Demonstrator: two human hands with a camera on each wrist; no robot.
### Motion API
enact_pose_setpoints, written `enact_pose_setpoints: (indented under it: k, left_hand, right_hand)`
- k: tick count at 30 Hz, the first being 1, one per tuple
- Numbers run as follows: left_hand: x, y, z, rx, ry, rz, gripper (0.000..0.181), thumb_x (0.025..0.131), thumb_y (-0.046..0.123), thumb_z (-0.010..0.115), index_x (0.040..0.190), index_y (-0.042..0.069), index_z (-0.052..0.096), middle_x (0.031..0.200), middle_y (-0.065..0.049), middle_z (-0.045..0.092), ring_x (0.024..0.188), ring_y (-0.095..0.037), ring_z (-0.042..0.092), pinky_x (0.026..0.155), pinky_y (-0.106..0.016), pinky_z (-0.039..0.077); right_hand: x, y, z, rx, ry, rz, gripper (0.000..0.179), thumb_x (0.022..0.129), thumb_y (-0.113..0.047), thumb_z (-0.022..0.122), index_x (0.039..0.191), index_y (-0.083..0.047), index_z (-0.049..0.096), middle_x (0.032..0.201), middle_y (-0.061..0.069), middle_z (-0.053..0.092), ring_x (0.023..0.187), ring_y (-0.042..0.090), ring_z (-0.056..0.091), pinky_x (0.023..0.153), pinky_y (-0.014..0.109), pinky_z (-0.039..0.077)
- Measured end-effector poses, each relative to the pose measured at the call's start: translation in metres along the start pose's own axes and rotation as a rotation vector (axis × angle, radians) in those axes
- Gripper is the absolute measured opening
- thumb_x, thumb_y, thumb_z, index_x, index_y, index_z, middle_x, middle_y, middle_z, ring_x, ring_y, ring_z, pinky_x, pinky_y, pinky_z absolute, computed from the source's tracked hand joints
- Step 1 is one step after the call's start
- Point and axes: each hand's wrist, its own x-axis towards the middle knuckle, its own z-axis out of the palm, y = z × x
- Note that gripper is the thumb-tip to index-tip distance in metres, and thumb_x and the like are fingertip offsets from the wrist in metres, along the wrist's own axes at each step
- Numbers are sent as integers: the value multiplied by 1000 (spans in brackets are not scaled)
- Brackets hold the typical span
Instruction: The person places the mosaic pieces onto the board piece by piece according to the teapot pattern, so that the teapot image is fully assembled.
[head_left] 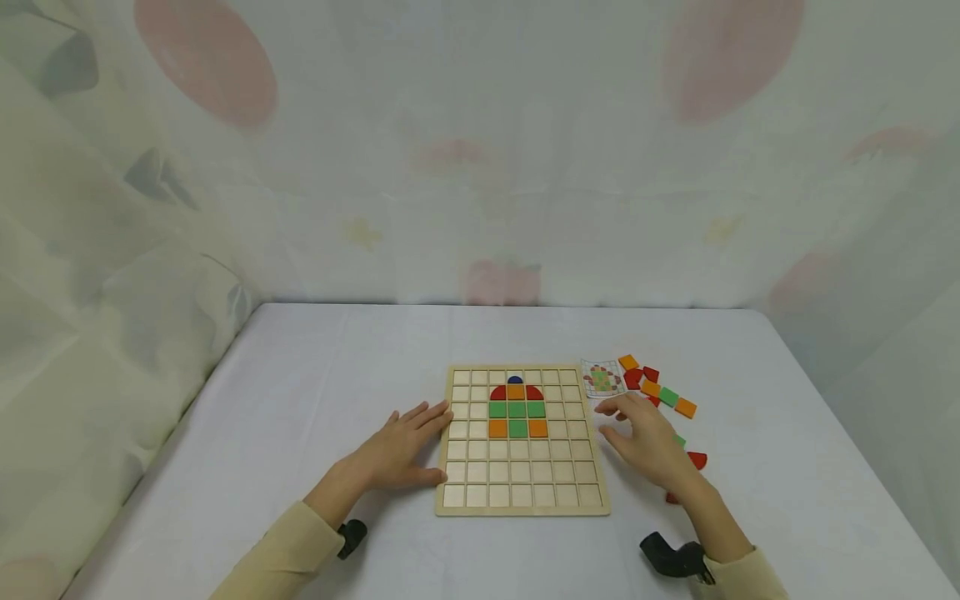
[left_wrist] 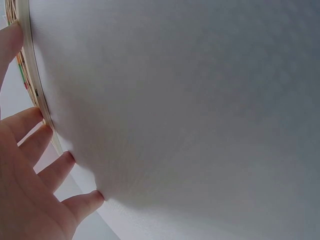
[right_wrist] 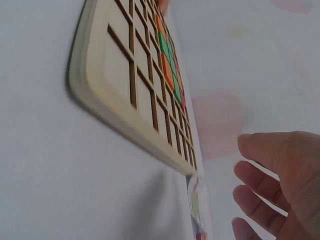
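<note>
A wooden grid board (head_left: 525, 508) lies on the white table. In its upper middle sit a blue half-round piece (head_left: 515, 380), an orange square (head_left: 516, 392) between two red quarter-rounds, a row of green squares (head_left: 517, 409), and a row of orange, green and orange. My left hand (head_left: 397, 450) has its fingers spread, with thumb and fingertips at the board's left edge. Beyond the right edge hovers my right hand (head_left: 647, 440), fingers loosely bent. Nothing shows between thumb and fingers of the right hand (right_wrist: 287, 180) in the right wrist view.
A printed pattern card (head_left: 602, 379) lies by the board's upper right corner. Loose orange, red and green pieces (head_left: 669, 397) are scattered to its right, some partly hidden behind the right hand and forearm. Patterned cloth (head_left: 480, 167) hangs behind the table.
</note>
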Motion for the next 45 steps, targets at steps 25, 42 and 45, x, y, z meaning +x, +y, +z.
enact_pose_setpoints:
  k: [25,42,45]
  left_hand:
    - [-1,-2,2,3,8,9,81,81,47,65,144,10,30,152,-7,24,137,-36,24,100,-67,23]
    - [0,0,0,4,-1,4,81,81,46,65,145,10,30,152,-6,24,137,-36,23,101,-66,22]
    - [-1,0,-1,8,1,6,81,81,47,64,145,10,29,152,-6,24,137,-36,23,101,-66,22]
  right_hand:
    - [-40,69,-34,-92,-90,220,28,75,-10,73,101,-4,65,88,5,59,78,18,52,65,26,48]
    - [-38,74,-41,-150,-147,219,29,74,-12,73,99,-3,64,83,4,56,73,17,47,58,24,42]
    - [-38,75,-41,-153,-151,234,29,73,-12,73,99,-2,63,82,5,55,72,17,46,58,24,41]
